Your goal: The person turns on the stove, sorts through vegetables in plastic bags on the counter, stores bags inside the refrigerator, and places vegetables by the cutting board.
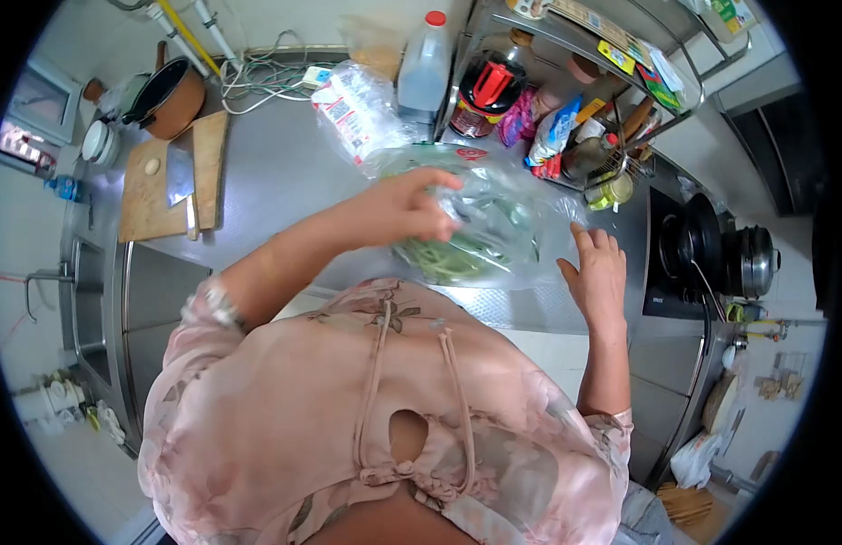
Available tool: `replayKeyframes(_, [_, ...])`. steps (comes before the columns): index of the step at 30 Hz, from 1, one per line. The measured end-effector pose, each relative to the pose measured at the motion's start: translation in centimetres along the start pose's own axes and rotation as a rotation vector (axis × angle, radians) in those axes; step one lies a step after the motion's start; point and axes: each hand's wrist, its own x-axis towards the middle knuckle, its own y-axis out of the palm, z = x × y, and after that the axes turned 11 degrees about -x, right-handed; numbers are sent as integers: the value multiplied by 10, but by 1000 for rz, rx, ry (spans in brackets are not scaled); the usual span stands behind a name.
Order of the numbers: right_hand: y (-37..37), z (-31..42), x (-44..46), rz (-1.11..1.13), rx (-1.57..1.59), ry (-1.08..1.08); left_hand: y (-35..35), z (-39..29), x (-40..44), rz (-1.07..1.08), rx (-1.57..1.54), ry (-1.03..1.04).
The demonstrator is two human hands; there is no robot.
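A clear plastic bag (pixel 503 209) of long green vegetables (pixel 448 259) lies on the metal counter before me. My left hand (pixel 410 209) is on the bag's left part, its fingers bent over the plastic and slightly blurred; the fingertips are partly hard to make out. At the bag's right end, my right hand (pixel 597 272) has its thumb and fingers apart. Its index fingertip is close to the loose plastic there; whether it touches cannot be told.
At left, a cleaver (pixel 180 177) and a small pale round piece (pixel 152 166) lie on a wooden cutting board (pixel 134 204), behind which stands a pot (pixel 175 100). A rack (pixel 566 27) with bottles and packets stands at the back. A wok (pixel 696 232) sits on the stove at right.
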Motion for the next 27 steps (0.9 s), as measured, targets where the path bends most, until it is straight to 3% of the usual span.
replayKeyframes(2, [2,-2,-2,-51,41,27,-1,-12,-42,105,-68,78])
replayKeyframes(4, [8,2,0,-109,124,56,-10,-14,-74,-101,140,159])
replayKeyframes(7, [24,12,5,-217,277,88,-21,21,-69,-746,745,412])
replayKeyframes(12, [27,40,11,-449,288,23,-8,56,-38,-823,1060,516])
replayKeyframes(13, [24,43,8,-488,240,-3,-11,58,-33,-806,1031,550])
replayKeyframes(15, [26,38,0,-261,54,-53,-16,64,-22,-762,973,619])
replayKeyframes(18, [49,21,-8,-89,-115,30,0,43,-33,-664,513,385])
replayKeyframes(19, [56,14,-9,-59,-152,81,2,41,-36,-599,373,411])
replayKeyframes(21, [65,5,-12,8,-148,125,3,37,-45,-466,94,452])
replayKeyframes(25, [66,-8,-10,89,-57,125,6,22,-65,-424,48,439])
replayKeyframes(27, [64,-16,-9,-47,200,145,7,16,-67,-414,-22,469])
